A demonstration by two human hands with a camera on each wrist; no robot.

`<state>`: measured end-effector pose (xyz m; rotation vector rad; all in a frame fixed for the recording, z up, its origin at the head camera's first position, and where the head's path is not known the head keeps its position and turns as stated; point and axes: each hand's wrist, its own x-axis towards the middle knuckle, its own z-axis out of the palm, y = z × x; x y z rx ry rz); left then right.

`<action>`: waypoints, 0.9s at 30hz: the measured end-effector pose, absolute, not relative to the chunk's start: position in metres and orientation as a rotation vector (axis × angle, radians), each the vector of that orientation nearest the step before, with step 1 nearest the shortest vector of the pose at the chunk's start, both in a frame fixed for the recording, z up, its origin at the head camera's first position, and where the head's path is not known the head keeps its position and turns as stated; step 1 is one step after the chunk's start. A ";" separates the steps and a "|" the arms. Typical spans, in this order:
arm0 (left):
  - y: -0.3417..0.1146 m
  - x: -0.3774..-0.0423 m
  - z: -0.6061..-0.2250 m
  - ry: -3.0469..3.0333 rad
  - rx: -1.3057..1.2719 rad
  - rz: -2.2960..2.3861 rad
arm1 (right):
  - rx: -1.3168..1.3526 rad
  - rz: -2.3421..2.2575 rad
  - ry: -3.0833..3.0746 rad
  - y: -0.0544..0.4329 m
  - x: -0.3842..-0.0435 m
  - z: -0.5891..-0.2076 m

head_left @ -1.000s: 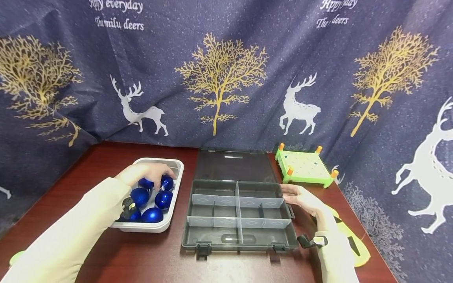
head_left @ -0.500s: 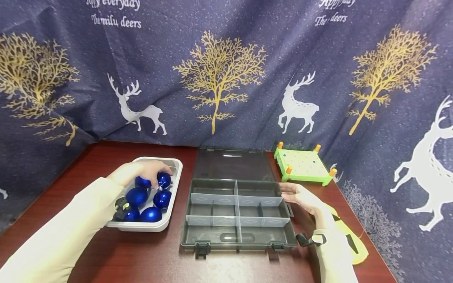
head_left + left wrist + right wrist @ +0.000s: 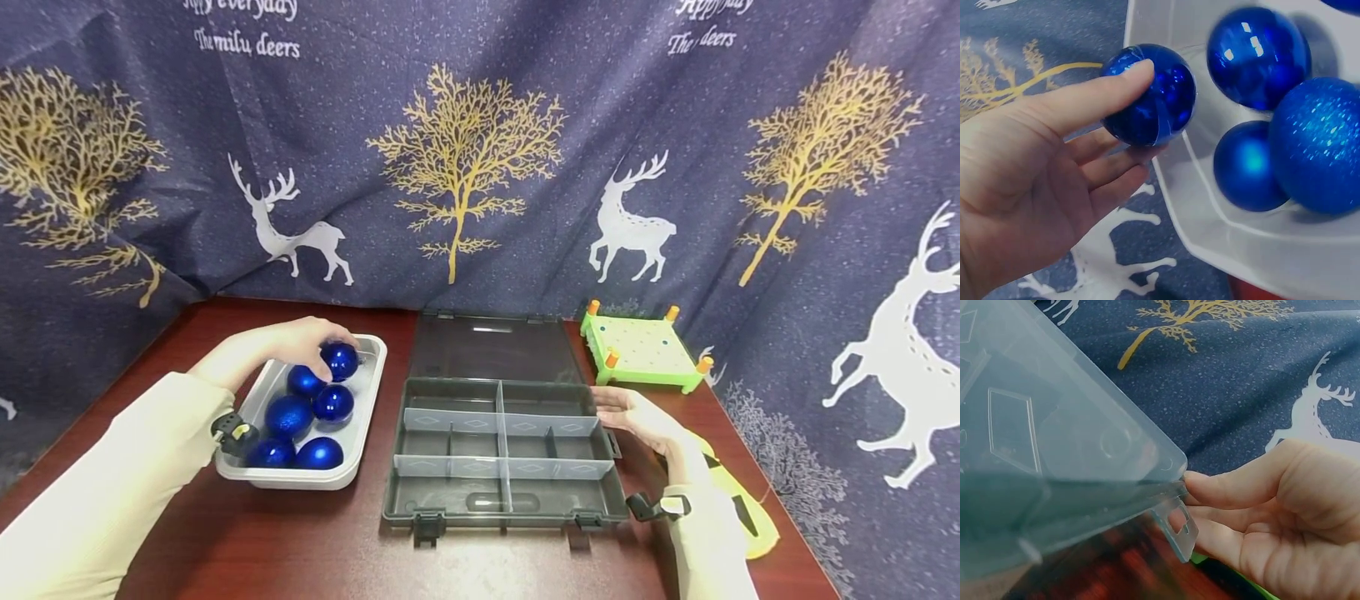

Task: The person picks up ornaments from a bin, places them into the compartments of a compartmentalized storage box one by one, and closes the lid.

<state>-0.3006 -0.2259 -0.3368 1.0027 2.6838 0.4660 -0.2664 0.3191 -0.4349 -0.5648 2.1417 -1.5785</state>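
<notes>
My left hand (image 3: pixel 292 343) grips a shiny blue Christmas ball (image 3: pixel 340 361) over the far end of a white plastic tray (image 3: pixel 367 392). In the left wrist view the thumb lies across that ball (image 3: pixel 1163 103), with fingers behind it. Several other blue balls, such as a glittery one (image 3: pixel 288 417) and a matte one (image 3: pixel 320 454), lie in the tray. My right hand (image 3: pixel 637 418) holds the right edge of a dark clear compartment box (image 3: pixel 450 500), whose lid lies back. In the right wrist view the thumb (image 3: pixel 1229 487) is at the box's rim, fingers beside its side tab (image 3: pixel 1175 528).
A green toy bed-like frame (image 3: pixel 648 350) with orange knobs stands at the back right. A yellow item with black patches (image 3: pixel 750 521) lies partly behind my right arm. A patterned dark blue cloth (image 3: pixel 510 50) hangs behind the red-brown table (image 3: pixel 300 542).
My left hand has lifted the shiny blue ball up and slightly left, toward the tray's far end. Another shiny ball has shifted slightly in the tray. My right hand stays at the box's edge.
</notes>
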 end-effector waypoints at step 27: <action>-0.171 -0.288 -0.291 2.806 0.747 1.105 | -0.569 -1.492 2.169 0.326 -0.266 -0.433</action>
